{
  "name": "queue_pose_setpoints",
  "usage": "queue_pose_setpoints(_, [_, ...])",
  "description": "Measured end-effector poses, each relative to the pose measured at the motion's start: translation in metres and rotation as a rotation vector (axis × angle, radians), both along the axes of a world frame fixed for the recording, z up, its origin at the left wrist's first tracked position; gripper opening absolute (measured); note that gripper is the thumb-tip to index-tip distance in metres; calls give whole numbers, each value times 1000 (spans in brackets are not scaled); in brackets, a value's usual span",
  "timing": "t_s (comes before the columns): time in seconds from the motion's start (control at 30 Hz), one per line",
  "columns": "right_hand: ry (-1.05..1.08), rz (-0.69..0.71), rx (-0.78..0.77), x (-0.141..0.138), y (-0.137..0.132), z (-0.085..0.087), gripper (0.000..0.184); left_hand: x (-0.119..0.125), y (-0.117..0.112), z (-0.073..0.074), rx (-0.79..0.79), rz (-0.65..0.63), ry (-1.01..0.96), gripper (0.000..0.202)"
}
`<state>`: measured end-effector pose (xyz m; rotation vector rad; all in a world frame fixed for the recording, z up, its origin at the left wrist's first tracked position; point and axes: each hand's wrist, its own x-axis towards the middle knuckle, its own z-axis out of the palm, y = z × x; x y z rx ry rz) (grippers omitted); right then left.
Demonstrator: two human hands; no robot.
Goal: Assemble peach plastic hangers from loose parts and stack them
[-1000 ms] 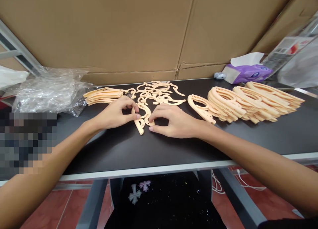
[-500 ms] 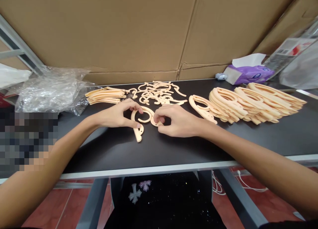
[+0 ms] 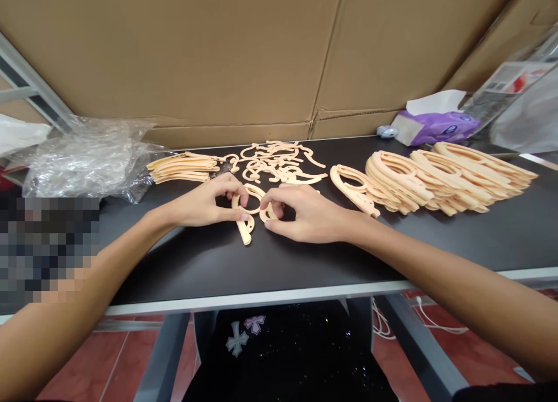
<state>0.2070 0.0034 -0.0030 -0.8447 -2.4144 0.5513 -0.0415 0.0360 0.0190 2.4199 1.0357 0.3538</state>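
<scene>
Over the middle of the black tabletop, my left hand (image 3: 211,201) grips a beige folding hanger (image 3: 245,233) by its left arm, thumb below and fingers above. The hanger has a rounded loop at the top and a small holed tab near the thumb. My right hand (image 3: 303,213) pinches the rounded part on the hanger's right side between thumb and fingers, covering much of it. Just behind both hands lies a loose heap of beige hook pieces (image 3: 279,164). A stack of slim curved beige strips (image 3: 181,168) is beyond my left hand.
Overlapping beige folded hangers (image 3: 396,178) line the right side of the table. Crumpled clear plastic bags (image 3: 89,161) lie at the left. A purple tissue pack (image 3: 440,126) stands at the back right, before cardboard (image 3: 196,53). The table's pale front edge (image 3: 261,297) runs near my body.
My right hand has shifted slightly left, bringing its side of the hanger closer to my left hand. The gap between the hanger's two sides has narrowed.
</scene>
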Motion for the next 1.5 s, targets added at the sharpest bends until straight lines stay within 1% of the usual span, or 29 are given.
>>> queue_pose_setpoints(0.13, [-17,20,42,0,1,1,15,-1,0,1,28,-51,-24,30])
queue_pose_setpoints(0.3, [-67,55,85,0,-1,4,16,-1,-4,3,56,-38,-28,24])
queue_pose_setpoints(0.5, [-67,5,60,1,0,1,18,0,-5,7,39,-58,-12,26])
queue_pose_setpoints(0.63, [-32,-105,63,0,1,0,21,-4,-1,10,37,-45,-86,28])
queue_pose_setpoints(0.73, [-31,-165,60,1,0,2,22,-7,0,12,63,-49,-101,23])
queue_pose_setpoints(0.83, [-80,-146,36,1,0,3,22,-6,-2,12,44,-65,-35,20])
queue_pose_setpoints(0.93, [-138,-125,56,1,-3,3,24,-2,-7,12,52,-75,33,20])
queue_pose_setpoints(1.03, [-215,-179,79,-1,-10,7,33,2,-12,12,71,-104,44,21])
queue_pose_setpoints(1.17, [-359,-266,85,-4,-25,22,55,9,-22,14,43,-143,6,23])
queue_pose_setpoints(1.3, [-525,-308,111,-6,-42,34,65,19,-36,12,25,-195,-31,16])
queue_pose_setpoints(1.37, [-593,-324,139,-7,-50,35,65,23,-42,9,53,-222,-59,17])
queue_pose_setpoints(1.5, [-638,-379,125,-5,-63,31,51,30,-50,-2,120,-267,-151,20])
